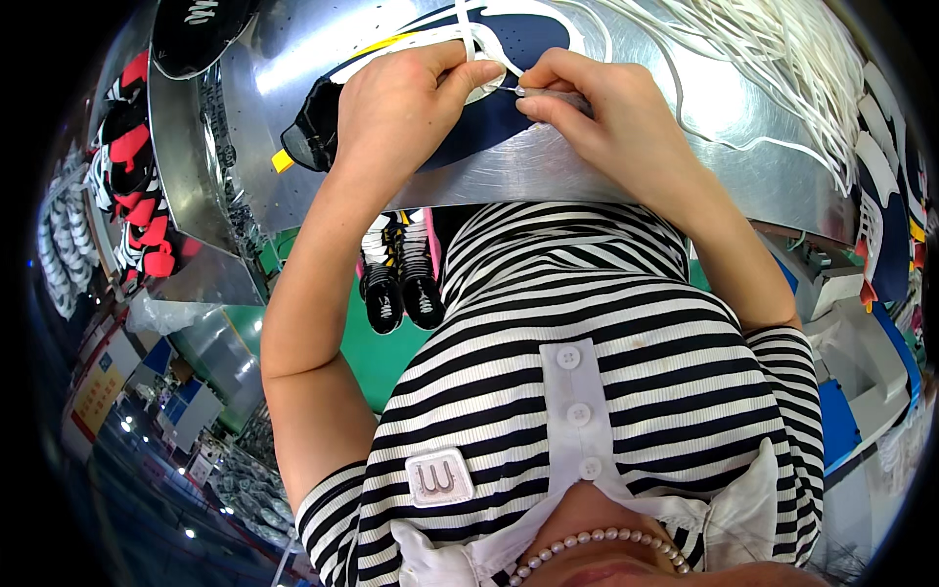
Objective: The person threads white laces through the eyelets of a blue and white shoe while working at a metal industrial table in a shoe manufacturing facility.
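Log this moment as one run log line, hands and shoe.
left hand: pressing navy shoe upper | right hand: pinching white lace tip at upper | surface: metal table | nearby: white lace bundle

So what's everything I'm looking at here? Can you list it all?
shoe upper: one, navy with white trim and a yellow tab, flat on the metal table under both hands
lace end: one, white with a clear tip, pinched in the right hand
loose laces: a bundle, white, upper right of the table
metal table: one, shiny silver, across the top
finished shoes: a pair, black with white laces, below the table edge
red and black shoes: a stack, far left
more navy uppers: several, right edge
striped shirt: one, black and white, with white buttons
bead necklace: one, pale, bottom
left hand: pressing the upper
right hand: holding the lace
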{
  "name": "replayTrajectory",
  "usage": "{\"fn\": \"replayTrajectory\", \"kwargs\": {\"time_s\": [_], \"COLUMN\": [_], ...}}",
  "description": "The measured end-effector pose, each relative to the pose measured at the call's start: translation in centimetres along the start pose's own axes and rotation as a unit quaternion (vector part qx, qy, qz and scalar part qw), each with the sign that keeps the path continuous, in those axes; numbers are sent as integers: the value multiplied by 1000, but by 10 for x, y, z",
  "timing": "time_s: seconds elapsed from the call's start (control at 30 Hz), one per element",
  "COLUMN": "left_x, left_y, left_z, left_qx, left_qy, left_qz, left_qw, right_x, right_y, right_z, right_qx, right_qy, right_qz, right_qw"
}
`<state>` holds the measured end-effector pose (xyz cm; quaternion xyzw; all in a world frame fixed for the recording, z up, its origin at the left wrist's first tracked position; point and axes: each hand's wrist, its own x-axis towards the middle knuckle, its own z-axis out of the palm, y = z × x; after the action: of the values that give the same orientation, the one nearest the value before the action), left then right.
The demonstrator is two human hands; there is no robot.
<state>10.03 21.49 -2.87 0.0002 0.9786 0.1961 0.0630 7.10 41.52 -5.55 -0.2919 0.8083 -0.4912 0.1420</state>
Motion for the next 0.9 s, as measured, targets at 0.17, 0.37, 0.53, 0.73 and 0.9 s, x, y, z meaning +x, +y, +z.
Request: {"fn": "replayTrajectory", "kwargs": {"time_s": [0.17,0.37,0.53,0.73,0.9], "left_x": [-2,-17,-20,-55,-53], "left_y": [0,6,3,-17,-8], "left_z": [-5,-6,2,-6,-10], "left_qx": [-83,-119,-9,118,138], "left_qy": [-44,-41,17,142,168], "left_qz": [13,140,187,261,323], "left_qw": [996,982,982,948,921], "right_x": [6,15,18,-4,61], "right_y": [1,-9,-9,-22,-6], "right_z": [2,11,29,-53,-55], "right_qx": [-71,-138,-123,-13,25], "right_qy": [-1,7,29,11,-53], "right_qz": [-19,-34,-10,-17,-29], "right_qw": [997,990,992,1000,998]}}
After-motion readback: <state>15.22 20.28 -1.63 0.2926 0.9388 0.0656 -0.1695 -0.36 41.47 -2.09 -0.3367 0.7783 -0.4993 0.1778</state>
